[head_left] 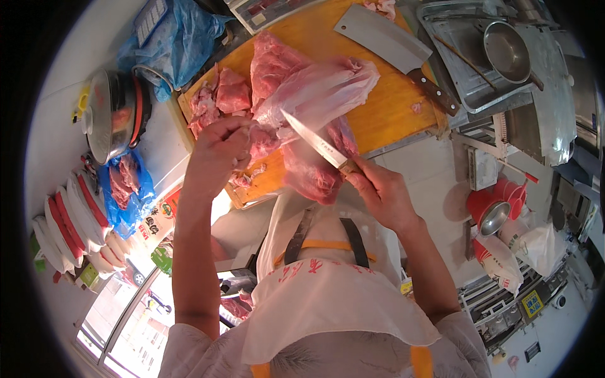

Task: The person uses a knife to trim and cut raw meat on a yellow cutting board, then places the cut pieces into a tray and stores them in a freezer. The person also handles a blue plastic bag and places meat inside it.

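Observation:
A large piece of raw meat (pixel 324 91), pale with membrane on top and red at its lower end, lies across a yellow cutting board (pixel 394 120). My right hand (pixel 386 194) is wrapped round the wooden handle of a knife (pixel 320 145). The narrow blade points up and left, over the meat. On the left side, my left hand (pixel 222 148) is closed at the edge of the meat, its fingers pinching a small flap of meat (pixel 262 142). Some fingertips are hidden. Smaller meat chunks (pixel 233 93) and trimmings (pixel 242 177) lie beside this hand.
A broad cleaver (pixel 383 39) rests on the board's far right. Past it is a metal tray (pixel 463 88) with a saucepan (pixel 506 51). At left are a blue plastic bag (pixel 189 44), a lidded pot (pixel 108 116) and meat on blue plastic (pixel 129 214). Red scoops (pixel 504 195) sit lower right.

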A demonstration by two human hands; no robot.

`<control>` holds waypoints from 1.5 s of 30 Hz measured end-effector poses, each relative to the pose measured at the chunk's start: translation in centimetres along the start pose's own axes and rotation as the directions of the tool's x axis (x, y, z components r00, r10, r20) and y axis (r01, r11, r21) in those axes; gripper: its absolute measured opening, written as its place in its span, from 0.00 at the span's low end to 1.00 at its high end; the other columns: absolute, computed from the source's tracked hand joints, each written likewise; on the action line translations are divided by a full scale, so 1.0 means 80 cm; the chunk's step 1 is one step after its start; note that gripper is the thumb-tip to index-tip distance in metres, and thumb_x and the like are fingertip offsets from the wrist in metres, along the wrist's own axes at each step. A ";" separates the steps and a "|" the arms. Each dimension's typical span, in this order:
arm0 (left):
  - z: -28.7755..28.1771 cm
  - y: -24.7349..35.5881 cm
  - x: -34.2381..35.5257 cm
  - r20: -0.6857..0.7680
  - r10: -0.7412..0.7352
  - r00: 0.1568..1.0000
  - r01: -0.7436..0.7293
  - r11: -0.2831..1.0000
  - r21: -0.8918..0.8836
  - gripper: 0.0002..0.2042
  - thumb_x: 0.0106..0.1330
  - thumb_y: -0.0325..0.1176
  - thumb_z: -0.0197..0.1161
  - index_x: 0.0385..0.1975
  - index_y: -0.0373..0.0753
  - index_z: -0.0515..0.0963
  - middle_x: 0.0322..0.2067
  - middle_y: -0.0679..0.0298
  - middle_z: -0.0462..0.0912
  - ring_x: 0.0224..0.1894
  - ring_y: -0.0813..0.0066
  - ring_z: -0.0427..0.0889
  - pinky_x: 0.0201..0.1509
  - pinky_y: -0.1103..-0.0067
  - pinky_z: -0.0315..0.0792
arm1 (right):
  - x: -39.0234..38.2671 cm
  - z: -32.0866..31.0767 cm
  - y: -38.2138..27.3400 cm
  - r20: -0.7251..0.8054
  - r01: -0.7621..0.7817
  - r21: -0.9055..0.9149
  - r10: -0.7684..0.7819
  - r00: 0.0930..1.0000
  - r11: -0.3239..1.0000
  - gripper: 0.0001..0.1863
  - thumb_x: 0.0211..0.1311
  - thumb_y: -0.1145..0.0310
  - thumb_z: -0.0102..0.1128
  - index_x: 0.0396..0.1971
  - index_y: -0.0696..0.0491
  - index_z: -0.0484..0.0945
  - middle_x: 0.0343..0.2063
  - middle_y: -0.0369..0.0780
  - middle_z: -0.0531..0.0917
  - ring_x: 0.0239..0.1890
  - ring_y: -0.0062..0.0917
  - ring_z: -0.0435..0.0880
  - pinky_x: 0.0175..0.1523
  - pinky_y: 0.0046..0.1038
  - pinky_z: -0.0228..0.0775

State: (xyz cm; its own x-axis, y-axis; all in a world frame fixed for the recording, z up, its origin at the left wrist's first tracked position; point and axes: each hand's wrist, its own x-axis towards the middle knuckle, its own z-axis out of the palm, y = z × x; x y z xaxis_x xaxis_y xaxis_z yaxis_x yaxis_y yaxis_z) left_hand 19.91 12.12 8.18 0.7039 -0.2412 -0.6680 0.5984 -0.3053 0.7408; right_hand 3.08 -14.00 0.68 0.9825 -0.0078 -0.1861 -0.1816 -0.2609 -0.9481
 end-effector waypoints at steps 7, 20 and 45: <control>-0.024 -0.018 -0.001 0.078 0.046 0.996 -0.032 0.984 -0.174 0.05 0.73 0.27 0.55 0.39 0.34 0.78 0.26 0.72 0.69 0.22 0.86 0.60 0.28 0.83 0.57 | -0.007 -0.010 -0.032 -0.046 -0.310 0.404 0.357 0.933 0.861 0.16 0.78 0.65 0.55 0.57 0.58 0.78 0.26 0.31 0.77 0.27 0.12 0.71 0.33 0.19 0.68; 0.124 0.027 0.056 0.122 0.681 0.722 -0.632 0.577 0.518 0.15 0.58 0.15 0.64 0.19 0.33 0.63 0.30 0.64 0.77 0.27 0.83 0.67 0.30 0.82 0.62 | -0.037 -0.055 0.001 -0.024 -0.346 0.608 0.453 0.891 0.715 0.17 0.78 0.64 0.55 0.59 0.57 0.77 0.31 0.33 0.82 0.25 0.10 0.72 0.29 0.16 0.64; 0.165 0.046 0.079 -0.014 0.458 0.889 -0.387 0.767 0.511 0.03 0.65 0.21 0.62 0.37 0.32 0.78 0.34 0.66 0.81 0.33 0.84 0.77 0.37 0.84 0.72 | -0.014 -0.066 0.054 -0.435 -0.043 -0.130 -0.018 0.900 0.991 0.21 0.65 0.73 0.67 0.57 0.54 0.76 0.43 0.45 0.82 0.40 0.39 0.84 0.41 0.34 0.78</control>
State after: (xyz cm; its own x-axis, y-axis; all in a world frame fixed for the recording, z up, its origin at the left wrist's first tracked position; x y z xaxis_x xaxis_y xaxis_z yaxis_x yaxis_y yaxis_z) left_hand 21.52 -2.70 5.71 0.9049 -0.3415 -0.2539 -0.0089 -0.6118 0.7910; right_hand 1.41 -20.19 -1.85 0.9059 -0.4219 -0.0380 -0.2164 -0.3839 -0.8977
